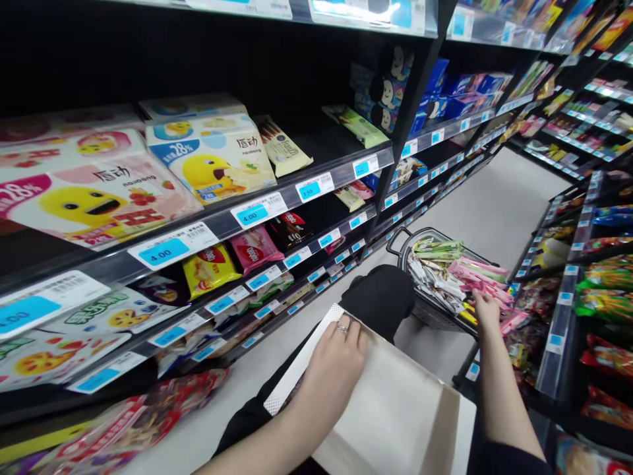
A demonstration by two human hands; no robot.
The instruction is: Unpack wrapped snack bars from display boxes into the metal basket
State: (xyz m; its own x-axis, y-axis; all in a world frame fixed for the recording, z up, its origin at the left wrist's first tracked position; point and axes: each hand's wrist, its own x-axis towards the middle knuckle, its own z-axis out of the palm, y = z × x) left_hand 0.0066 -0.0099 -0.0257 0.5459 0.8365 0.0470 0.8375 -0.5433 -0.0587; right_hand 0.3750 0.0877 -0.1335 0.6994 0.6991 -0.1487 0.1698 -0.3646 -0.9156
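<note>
My left hand, with a ring on one finger, is closed over the edge of an open white cardboard box, tilted at my lap. The part of the box I can see inside looks bare. Stretched out to the right, my right hand is at the edge of a grey shopping basket, its fingers closed on pink snack packets. White packets and green packets lie in the basket beside the pink ones. My fingertips there are partly hidden.
On the left, a dark shelf holds cake boxes and several snack bags with price tags. Bagged snacks fill a low rack on the right. The grey aisle floor runs between them. My knee is beside the basket.
</note>
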